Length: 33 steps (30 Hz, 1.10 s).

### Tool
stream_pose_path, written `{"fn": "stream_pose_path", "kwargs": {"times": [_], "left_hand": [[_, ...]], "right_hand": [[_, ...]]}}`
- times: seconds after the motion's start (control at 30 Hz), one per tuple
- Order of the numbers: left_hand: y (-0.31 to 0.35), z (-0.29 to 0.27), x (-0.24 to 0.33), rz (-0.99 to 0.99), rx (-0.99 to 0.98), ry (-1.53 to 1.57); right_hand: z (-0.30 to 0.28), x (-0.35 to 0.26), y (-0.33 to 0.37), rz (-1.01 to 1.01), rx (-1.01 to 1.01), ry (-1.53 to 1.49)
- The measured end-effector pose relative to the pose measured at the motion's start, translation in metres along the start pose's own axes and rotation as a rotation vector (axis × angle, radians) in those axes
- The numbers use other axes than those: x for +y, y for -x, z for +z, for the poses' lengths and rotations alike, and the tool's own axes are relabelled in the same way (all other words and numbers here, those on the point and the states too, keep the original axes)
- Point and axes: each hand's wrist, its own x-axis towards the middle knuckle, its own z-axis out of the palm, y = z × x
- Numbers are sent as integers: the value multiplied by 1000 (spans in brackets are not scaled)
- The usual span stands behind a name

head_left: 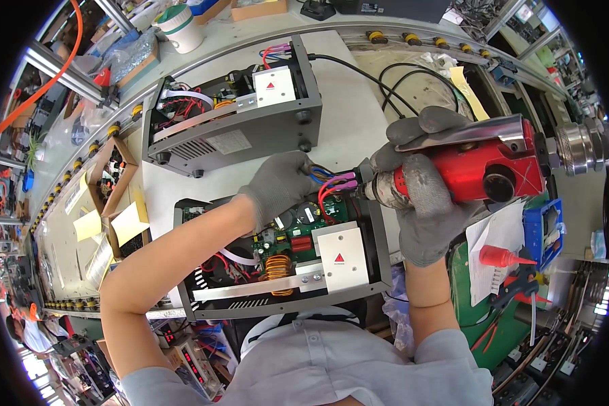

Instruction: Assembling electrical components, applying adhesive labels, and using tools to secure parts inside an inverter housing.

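Note:
My left hand (277,186), in a grey glove, is closed on a bundle of wires (323,177), blue, brown and red with purple sleeves at their ends. My right hand (423,220), gloved too, grips a red pneumatic tool (477,162) with a silver lever along its top. The tool's jaw end meets the purple-sleeved wire ends; whether it bites on them cannot be made out. Below both hands lies an open metal device case (250,309) with a green circuit board (304,229), a copper coil (278,267) and a white plate (342,256) bearing a red warning triangle.
A second open case (233,142) stands behind, trailing a black cable (358,71). Cardboard bins (120,177) sit at left, a white cup (181,30) at far left. On the right are a red-capped bottle (501,256), papers (490,237) and a blue bin (551,230).

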Motion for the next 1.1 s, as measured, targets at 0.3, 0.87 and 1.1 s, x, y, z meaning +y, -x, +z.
{"fn": "stream_pose_path", "kwargs": {"times": [0.3,0.87,1.1], "left_hand": [[3,-1,4,-49,-61,146],[-14,-3,-19,304,24,-330],[-11,-19,-26,328,-46,-759]], "right_hand": [[17,5,-12,-242,6,712],[13,35,-15,-223,30,771],[24,38,-12,-274,-47,878]]}}
